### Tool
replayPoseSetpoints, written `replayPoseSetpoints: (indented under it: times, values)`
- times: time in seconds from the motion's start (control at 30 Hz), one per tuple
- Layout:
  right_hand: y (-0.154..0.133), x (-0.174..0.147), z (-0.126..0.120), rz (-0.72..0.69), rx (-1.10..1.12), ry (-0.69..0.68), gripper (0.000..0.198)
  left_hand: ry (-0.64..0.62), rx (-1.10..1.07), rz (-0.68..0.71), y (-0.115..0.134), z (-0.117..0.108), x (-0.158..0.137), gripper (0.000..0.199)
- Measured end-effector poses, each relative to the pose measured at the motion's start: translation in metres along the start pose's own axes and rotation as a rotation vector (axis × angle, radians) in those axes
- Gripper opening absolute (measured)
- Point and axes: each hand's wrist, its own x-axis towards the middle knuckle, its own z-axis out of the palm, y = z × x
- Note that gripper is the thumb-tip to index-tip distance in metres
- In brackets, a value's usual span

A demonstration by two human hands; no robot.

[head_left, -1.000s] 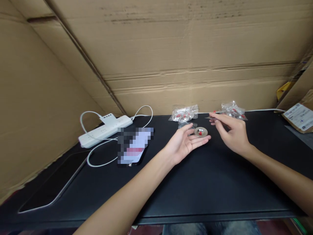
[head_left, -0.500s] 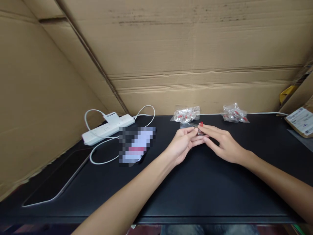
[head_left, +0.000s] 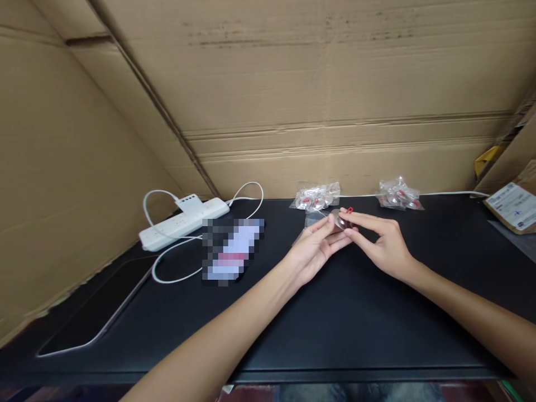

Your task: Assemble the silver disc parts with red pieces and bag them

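Note:
Between my two hands is a small domed silver disc with a red loop, which looks like a finger cymbal [head_left: 340,221]. My left hand [head_left: 314,249] is closed around its left side, thumb on top and fingers underneath. My right hand [head_left: 379,240] pinches the right side, with the index finger by the red loop [head_left: 349,210] and the thumb below. Clear plastic [head_left: 315,216] shows just behind my left hand; I cannot tell whether the hand touches it.
Behind the hands lie two clear bags [head_left: 317,195] [head_left: 401,194] of similar discs with red loops. To the left are a white power strip [head_left: 184,223] with cables, a blurred-out phone [head_left: 234,251] and a dark tablet [head_left: 98,307]. A labelled packet [head_left: 513,206] lies right. Cardboard walls [head_left: 268,162] enclose the black table [head_left: 377,329].
The disc has tilted up, so its domed face now shows between my fingers. My right fingers have shifted slightly on it, and the red loop leans to the right.

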Motion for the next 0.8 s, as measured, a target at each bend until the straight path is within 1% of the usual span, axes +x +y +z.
replayPoseSetpoints:
  times: [0.1, 0.23, 0.37, 0.5, 0.6, 0.7, 0.8]
  values:
    - [0.000, -0.001, 0.001, 0.017, 0.035, 0.020, 0.035, -0.024, -0.021, -0.013, 0.000, 0.000, 0.000, 0.022]
    - [-0.001, -0.001, 0.001, -0.037, 0.022, 0.040, 0.035, -0.060, -0.021, 0.002, 0.001, 0.001, -0.001, 0.021]
    - [-0.003, 0.000, 0.002, -0.071, -0.005, 0.053, 0.032, -0.096, 0.009, 0.007, 0.002, -0.001, -0.001, 0.025]
    - [-0.001, -0.001, 0.003, -0.028, 0.018, 0.034, 0.035, -0.088, 0.062, -0.004, 0.003, -0.002, 0.000, 0.026]
    - [0.001, -0.001, 0.002, 0.001, 0.049, 0.014, 0.044, -0.080, 0.095, -0.015, 0.004, -0.002, 0.001, 0.028]
    - [0.001, 0.000, -0.001, -0.033, -0.010, -0.004, 0.052, -0.079, 0.159, -0.023, 0.006, -0.002, 0.001, 0.028]
    - [-0.001, 0.001, -0.006, -0.102, -0.114, -0.030, 0.051, -0.086, 0.265, -0.031, 0.010, -0.002, 0.000, 0.028]
